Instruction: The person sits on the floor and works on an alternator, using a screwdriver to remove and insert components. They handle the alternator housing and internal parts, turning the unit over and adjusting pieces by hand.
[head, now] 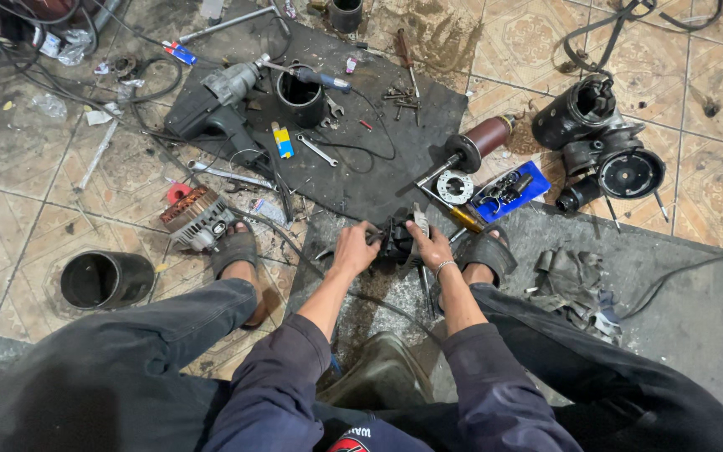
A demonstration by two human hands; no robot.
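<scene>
I sit on the floor with my legs spread, and both hands meet on a small black metal motor part (396,239) on a dark rubber mat (378,176) between my sandalled feet. My left hand (355,249) grips the part's left side. My right hand (431,248), a bracelet on its wrist, holds the right side, where a slim metal tool (420,219) sticks up; which hand holds that tool is unclear. Just beyond the part lie a brown motor armature with a shaft (472,146), a round metal plate (454,187) and a yellow-handled screwdriver (465,219).
A grey power drill (213,99), a black cylinder housing (299,96), wrenches and bolts lie on the mat. Starter motor parts (602,146) stand at the right, a blue tray (511,191) nearby. A copper-wound stator (195,215) and black tube (105,279) sit left, rags (575,285) right.
</scene>
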